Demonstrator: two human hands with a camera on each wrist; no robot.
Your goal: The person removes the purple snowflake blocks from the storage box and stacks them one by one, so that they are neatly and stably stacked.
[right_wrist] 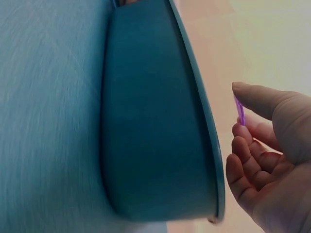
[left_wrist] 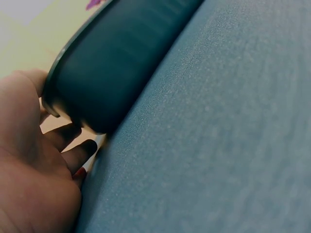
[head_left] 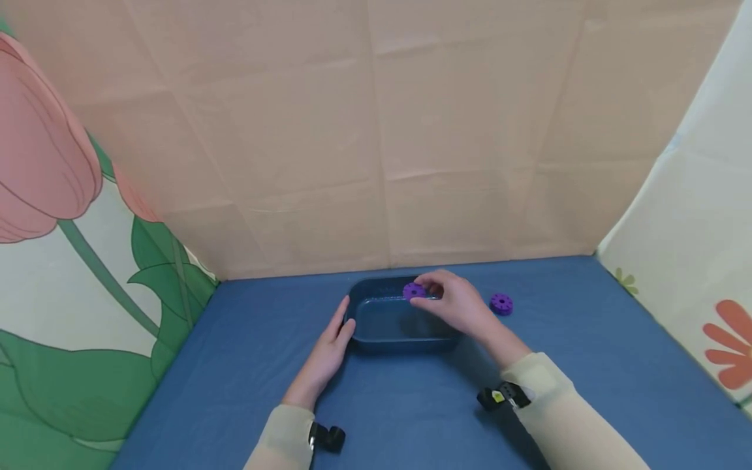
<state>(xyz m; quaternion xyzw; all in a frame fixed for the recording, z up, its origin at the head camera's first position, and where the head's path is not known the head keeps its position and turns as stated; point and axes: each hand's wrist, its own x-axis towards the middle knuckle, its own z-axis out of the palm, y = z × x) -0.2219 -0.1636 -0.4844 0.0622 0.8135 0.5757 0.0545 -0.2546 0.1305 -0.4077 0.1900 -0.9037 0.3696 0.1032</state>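
Note:
A deep blue rectangular dish (head_left: 405,344) stands on the blue cloth. At its left end my left hand (head_left: 325,352) holds the rim, thumb over the edge and fingers along the outside wall; the left wrist view shows those fingers (left_wrist: 80,155) at the dish's corner. Over the dish's far right part, my right hand (head_left: 458,303) pinches a purple disc (head_left: 413,292) with a ring of small holes between thumb and fingertips. From the right wrist this disc (right_wrist: 240,110) is seen edge-on, above rim level. Another purple holed disc (head_left: 501,303) lies on the cloth right of the dish.
Blue cloth (head_left: 223,391) covers the table. A beige sheet (head_left: 376,143) hangs behind its far edge. Panels with printed flowers stand at the left (head_left: 47,281) and right (head_left: 693,261). Both wrists carry small black cameras.

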